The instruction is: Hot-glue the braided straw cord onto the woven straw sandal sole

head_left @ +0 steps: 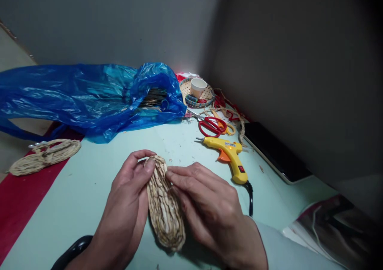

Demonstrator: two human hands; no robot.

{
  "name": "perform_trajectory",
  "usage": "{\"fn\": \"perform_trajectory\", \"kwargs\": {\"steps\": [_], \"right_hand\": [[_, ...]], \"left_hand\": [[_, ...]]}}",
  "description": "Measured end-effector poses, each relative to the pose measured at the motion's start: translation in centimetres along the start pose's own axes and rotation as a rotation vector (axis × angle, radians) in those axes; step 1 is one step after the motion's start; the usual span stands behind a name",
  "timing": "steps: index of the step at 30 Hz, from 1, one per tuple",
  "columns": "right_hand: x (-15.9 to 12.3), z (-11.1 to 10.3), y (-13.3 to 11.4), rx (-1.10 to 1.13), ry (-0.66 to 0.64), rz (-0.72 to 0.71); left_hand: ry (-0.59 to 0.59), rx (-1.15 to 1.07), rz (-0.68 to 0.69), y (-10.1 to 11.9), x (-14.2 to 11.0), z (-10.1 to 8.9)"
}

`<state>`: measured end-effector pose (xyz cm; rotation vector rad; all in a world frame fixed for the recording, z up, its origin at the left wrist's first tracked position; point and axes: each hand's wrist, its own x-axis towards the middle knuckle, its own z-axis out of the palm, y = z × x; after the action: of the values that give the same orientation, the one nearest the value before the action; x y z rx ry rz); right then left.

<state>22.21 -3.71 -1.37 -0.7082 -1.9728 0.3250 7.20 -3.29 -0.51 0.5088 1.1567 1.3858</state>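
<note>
A small oval sole of coiled, braided straw (164, 210) is held up between my hands over the table. My left hand (128, 198) grips its far end, thumb on top and fingers curled behind the left edge. Against the upper right edge, my right hand (206, 202) is closed in a pinch with its fingertips touching the braid. Whether a loose strand lies in that pinch is hard to make out. At the far left lies a similar straw slipper (44, 157) with a strap and pearl-like beads. A yellow glue gun (230, 152) rests beyond my right hand.
Red-handled scissors (212, 126) lie behind the glue gun. A blue plastic bag (98, 98) with dark strips inside spreads across the back left. A woven tray (187, 88) holds a paper cup (198, 87). A black tablet (273, 152) lies at right on the pale green table (98, 158).
</note>
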Motion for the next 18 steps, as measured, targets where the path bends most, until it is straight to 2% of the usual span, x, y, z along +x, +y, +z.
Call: {"fn": "perform_trajectory", "kwargs": {"steps": [9,13,18], "right_hand": [[0.1,-1.0,0.2,0.121,0.001,0.180],[-0.3,-1.2,0.2,0.222,0.015,0.356],[-0.7,-1.2,0.3,0.218,0.088,0.356]], "left_hand": [[-0.174,0.091,-0.034,0.2,-0.3,-0.2],[-0.162,0.119,-0.019,0.2,-0.4,0.0],[-0.113,0.171,0.009,0.2,-0.4,0.3]]}}
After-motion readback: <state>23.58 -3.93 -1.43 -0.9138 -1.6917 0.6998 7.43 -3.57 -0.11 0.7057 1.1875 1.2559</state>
